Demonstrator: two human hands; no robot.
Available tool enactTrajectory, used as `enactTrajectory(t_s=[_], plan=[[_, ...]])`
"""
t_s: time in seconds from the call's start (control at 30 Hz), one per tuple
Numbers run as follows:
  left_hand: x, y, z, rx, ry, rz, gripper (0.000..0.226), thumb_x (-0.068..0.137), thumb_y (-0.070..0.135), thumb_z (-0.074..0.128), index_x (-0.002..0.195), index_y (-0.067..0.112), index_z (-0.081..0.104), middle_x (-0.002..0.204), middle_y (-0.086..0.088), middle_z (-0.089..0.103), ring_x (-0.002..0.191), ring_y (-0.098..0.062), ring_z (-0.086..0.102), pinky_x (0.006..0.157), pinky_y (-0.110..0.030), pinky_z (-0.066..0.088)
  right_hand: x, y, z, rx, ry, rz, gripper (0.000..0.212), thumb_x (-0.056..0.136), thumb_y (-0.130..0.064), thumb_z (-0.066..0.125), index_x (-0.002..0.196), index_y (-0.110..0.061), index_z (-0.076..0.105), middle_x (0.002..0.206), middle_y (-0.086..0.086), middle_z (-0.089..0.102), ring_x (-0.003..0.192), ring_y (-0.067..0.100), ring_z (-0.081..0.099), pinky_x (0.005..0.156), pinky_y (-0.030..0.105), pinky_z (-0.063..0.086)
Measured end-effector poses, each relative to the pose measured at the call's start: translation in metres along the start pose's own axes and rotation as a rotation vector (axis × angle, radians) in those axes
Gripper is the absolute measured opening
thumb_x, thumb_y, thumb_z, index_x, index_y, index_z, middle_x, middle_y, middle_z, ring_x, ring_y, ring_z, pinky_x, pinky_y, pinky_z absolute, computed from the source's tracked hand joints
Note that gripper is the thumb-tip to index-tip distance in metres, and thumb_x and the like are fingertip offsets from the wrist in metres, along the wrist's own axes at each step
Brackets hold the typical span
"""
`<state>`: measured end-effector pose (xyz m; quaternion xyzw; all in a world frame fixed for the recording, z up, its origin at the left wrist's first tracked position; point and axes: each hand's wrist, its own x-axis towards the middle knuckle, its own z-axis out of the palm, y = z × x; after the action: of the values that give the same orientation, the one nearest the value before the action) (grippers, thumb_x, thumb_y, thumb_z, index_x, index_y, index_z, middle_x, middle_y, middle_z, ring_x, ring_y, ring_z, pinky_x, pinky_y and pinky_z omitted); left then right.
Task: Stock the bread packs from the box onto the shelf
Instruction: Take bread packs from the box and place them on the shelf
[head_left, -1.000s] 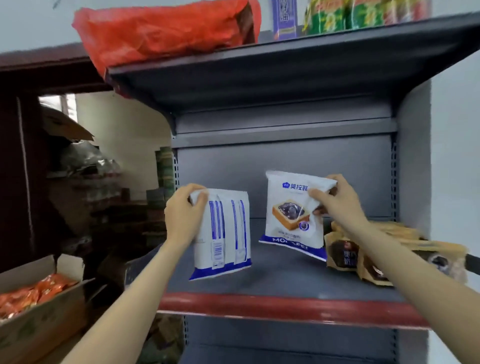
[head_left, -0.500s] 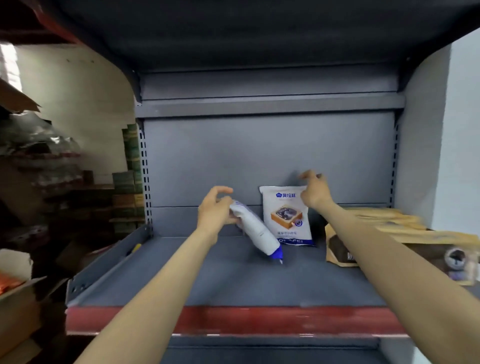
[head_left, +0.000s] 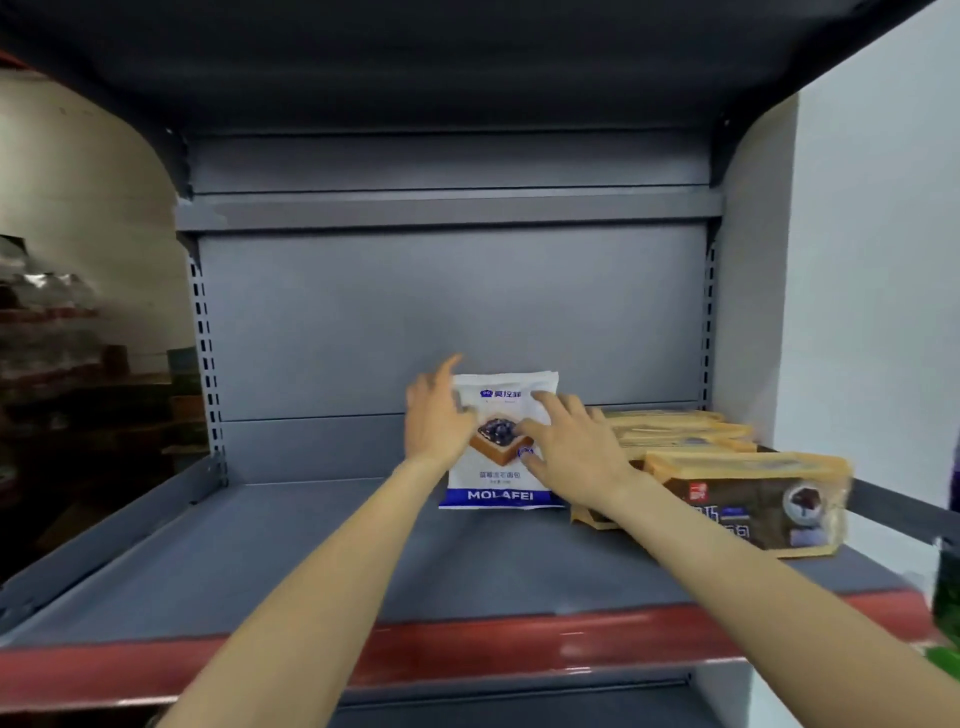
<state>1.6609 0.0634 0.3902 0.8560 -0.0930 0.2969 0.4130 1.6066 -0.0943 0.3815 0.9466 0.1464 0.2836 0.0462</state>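
A white and blue bread pack (head_left: 501, 480) with a toast picture stands upright near the back of the grey shelf (head_left: 311, 561). My left hand (head_left: 436, 415) lies against its left edge with straight fingers. My right hand (head_left: 571, 447) touches its front and right side, fingers spread. A second white pack may stand behind it, but I cannot tell.
Several brown and tan bread packs (head_left: 748, 499) lie in a row on the right of the shelf, against the right wall. The shelf has a red front lip (head_left: 467, 654). Another shelf board hangs overhead. Blurred goods stand on racks at the far left.
The pack that my left hand carried edge-on now stands upright in front of the first one. Both hands moved onto the pack's sides. The view drew closer to the shelf.
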Motion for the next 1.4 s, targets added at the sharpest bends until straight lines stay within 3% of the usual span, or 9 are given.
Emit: enactTrajectory(t_s=[0.13,0.33,0.53,0.73,0.83,0.93,1.13,1.27,1.4], plan=[[-0.006,-0.033,0.003,0.023,-0.183,-0.274,0.054,0.083,0.017,0.062,0.132,0.019,0.041,0.134,-0.012,0.048,0.119,-0.030,0.049,0.099,-0.041,0.043,0.003,0.000,0.013,-0.111,-0.107,-0.043,0.045,0.098,-0.038,0.035,0.139,-0.022,0.043,0.151,0.003,0.031,0.140,0.024,0.022,0.114,0.048,0.018],[-0.008,-0.013,0.020,0.008,-0.371,-0.173,0.060,0.080,0.009,0.061,0.136,0.019,0.042,0.130,-0.008,0.054,0.113,-0.026,0.056,0.095,-0.039,0.049,-0.004,0.003,0.016,-0.238,-0.082,0.005,0.044,0.098,-0.039,0.033,0.131,-0.016,0.051,0.144,0.007,0.043,0.141,0.025,0.021,0.116,0.052,0.010],[-0.044,0.010,-0.005,0.244,-0.218,-0.029,0.049,0.088,0.021,0.053,0.136,0.023,0.043,0.132,-0.004,0.051,0.119,-0.026,0.051,0.098,-0.035,0.041,-0.037,0.005,0.010,0.023,0.222,-0.071,0.034,0.088,-0.028,0.046,0.114,-0.015,0.065,0.121,0.007,0.063,0.125,0.029,0.046,0.109,0.046,0.027],[-0.166,0.020,-0.057,0.176,0.148,0.311,0.018,0.090,0.030,0.049,0.099,0.027,0.065,0.084,0.015,0.069,0.081,-0.009,0.063,0.068,-0.027,0.044,-0.161,-0.037,-0.001,0.484,0.547,0.028,0.029,0.090,-0.021,0.044,0.103,-0.011,0.068,0.096,0.004,0.070,0.090,0.026,0.059,0.079,0.035,0.047],[-0.243,0.003,-0.062,0.249,0.328,0.492,0.023,0.090,0.026,0.049,0.079,0.020,0.068,0.057,0.010,0.060,0.052,-0.007,0.053,0.047,-0.023,0.034,-0.234,-0.069,0.014,0.573,0.533,0.030,0.023,0.094,-0.016,0.048,0.103,-0.010,0.069,0.087,0.001,0.070,0.078,0.018,0.062,0.069,0.030,0.049],[-0.318,-0.036,-0.054,0.264,0.248,0.504,0.026,0.091,0.022,0.050,0.073,0.017,0.069,0.048,0.009,0.054,0.043,-0.009,0.049,0.040,-0.024,0.034,-0.298,-0.104,0.048,0.617,0.307,0.033,0.022,0.091,-0.020,0.049,0.100,-0.015,0.069,0.076,-0.001,0.069,0.065,0.017,0.063,0.054,0.028,0.049],[-0.468,-0.150,-0.046,0.317,-0.268,-0.159,0.027,0.082,0.032,0.050,0.101,0.022,0.066,0.089,0.003,0.068,0.080,-0.018,0.064,0.066,-0.033,0.052,-0.402,-0.156,0.142,0.646,-0.549,0.024,0.025,0.092,-0.028,0.046,0.110,-0.025,0.064,0.078,0.001,0.070,0.070,0.023,0.065,0.054,0.035,0.052],[-0.559,-0.210,-0.058,0.360,-0.480,-0.701,0.035,0.082,0.024,0.064,0.116,0.019,0.059,0.106,-0.008,0.062,0.092,-0.029,0.062,0.078,-0.036,0.050,-0.446,-0.188,0.190,0.696,-0.758,-0.010,0.023,0.091,-0.023,0.051,0.112,-0.022,0.061,0.098,0.000,0.069,0.088,0.021,0.065,0.065,0.036,0.054],[-0.614,-0.228,-0.064,0.352,-0.492,-0.944,0.044,0.083,0.033,0.065,0.124,0.021,0.054,0.116,-0.003,0.058,0.095,-0.022,0.062,0.077,-0.029,0.045,-0.469,-0.228,0.233,0.685,-0.877,-0.063,0.030,0.091,-0.023,0.052,0.121,-0.018,0.053,0.114,0.005,0.061,0.098,0.027,0.061,0.067,0.035,0.050]])
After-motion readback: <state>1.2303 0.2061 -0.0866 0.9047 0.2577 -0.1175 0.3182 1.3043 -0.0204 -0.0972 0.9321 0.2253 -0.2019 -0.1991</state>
